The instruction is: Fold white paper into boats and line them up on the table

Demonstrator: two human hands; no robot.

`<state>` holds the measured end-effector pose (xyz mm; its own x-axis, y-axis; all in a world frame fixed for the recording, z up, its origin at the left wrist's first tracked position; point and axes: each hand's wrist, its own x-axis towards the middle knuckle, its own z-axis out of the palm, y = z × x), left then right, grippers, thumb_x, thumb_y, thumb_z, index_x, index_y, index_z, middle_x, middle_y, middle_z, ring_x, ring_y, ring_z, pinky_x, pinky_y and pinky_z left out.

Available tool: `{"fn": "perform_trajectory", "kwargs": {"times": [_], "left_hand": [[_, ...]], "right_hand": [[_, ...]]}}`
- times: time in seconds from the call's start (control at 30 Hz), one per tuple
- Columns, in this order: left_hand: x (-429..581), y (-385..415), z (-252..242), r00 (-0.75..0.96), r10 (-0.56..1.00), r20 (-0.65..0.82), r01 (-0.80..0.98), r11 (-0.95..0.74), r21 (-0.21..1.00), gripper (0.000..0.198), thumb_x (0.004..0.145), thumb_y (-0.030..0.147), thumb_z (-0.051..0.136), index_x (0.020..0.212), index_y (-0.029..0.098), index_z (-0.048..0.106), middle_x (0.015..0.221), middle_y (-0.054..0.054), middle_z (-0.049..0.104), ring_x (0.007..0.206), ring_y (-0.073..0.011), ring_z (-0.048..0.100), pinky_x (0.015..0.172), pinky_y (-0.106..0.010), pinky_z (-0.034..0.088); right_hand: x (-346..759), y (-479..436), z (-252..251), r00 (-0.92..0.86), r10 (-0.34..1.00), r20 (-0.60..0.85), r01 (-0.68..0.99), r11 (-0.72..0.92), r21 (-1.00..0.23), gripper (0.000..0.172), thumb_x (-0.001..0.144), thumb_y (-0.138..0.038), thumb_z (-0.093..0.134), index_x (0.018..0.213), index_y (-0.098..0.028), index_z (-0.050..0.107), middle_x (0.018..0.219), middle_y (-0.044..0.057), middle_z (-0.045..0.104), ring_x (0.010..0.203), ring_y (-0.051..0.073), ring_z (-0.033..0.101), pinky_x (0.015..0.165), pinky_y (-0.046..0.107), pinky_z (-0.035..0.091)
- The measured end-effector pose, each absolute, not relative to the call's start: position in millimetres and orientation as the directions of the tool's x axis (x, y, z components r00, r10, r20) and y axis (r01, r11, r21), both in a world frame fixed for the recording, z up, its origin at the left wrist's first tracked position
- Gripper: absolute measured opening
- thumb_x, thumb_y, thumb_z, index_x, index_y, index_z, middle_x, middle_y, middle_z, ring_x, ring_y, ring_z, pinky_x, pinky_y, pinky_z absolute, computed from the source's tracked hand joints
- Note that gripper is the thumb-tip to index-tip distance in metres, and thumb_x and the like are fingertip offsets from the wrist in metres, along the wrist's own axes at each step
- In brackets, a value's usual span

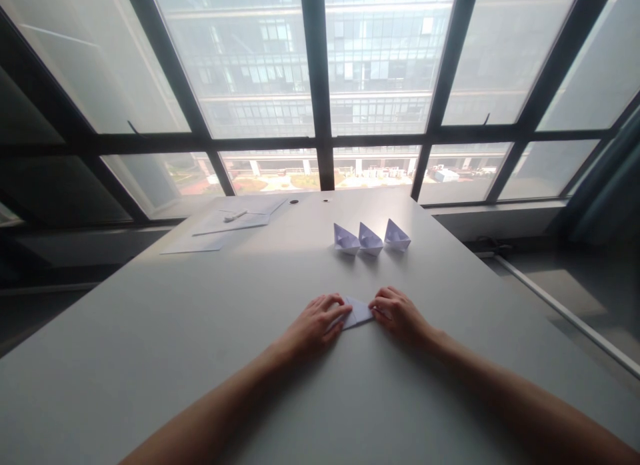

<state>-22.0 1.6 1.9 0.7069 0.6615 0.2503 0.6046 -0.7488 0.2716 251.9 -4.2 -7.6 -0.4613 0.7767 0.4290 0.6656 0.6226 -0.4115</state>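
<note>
A small folded piece of white paper [358, 312] lies on the table between my hands, with crease lines across its face. My left hand [323, 320] grips its left end, the thumb and fingers closed at the edge. At the right corner, my right hand [397, 311] pinches the paper between thumb and fingers. Parts of both ends are covered by my fingers. Just beyond my hands stand three folded paper boats in a row: the left boat [346, 241], the middle boat [371, 240] and the right boat [397, 237].
White paper sheets [195, 243] lie at the far left of the white table [200, 318], with a small white object [235, 216] on top. Near the far edge is a dark round hole [293, 201]. Large windows [380, 58] rise behind the table.
</note>
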Motion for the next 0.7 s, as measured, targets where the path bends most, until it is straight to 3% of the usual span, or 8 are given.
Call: {"fn": "perform_trajectory", "kwargs": {"times": [0.33, 0.7], "left_hand": [[-22.4, 4.1, -2.4, 0.681, 0.690, 0.244, 0.630, -0.722, 0.286, 0.041, 0.097, 0.029, 0.054, 0.138, 0.028, 0.057, 0.140, -0.009, 0.057, 0.133, -0.0289, 0.050, 0.115, -0.044, 0.040], [-22.4, 3.3, 2.0, 0.697, 0.670, 0.257, 0.594, -0.740, 0.316, 0.035, 0.097, 0.025, 0.054, 0.131, 0.029, 0.063, 0.131, -0.007, 0.063, 0.134, -0.0275, 0.050, 0.115, -0.043, 0.041]], "right_hand": [[253.4, -3.5, -9.1, -0.468, 0.781, 0.414, 0.669, 0.619, -0.411, 0.015, 0.093, -0.017, 0.061, 0.094, -0.024, 0.075, 0.091, 0.006, 0.067, 0.089, 0.021, 0.060, 0.082, 0.033, 0.049], [253.4, -3.0, -9.3, -0.465, 0.783, 0.413, 0.671, 0.616, -0.413, 0.014, 0.092, -0.016, 0.062, 0.093, -0.023, 0.074, 0.090, 0.006, 0.067, 0.089, 0.021, 0.060, 0.082, 0.033, 0.048]]}}
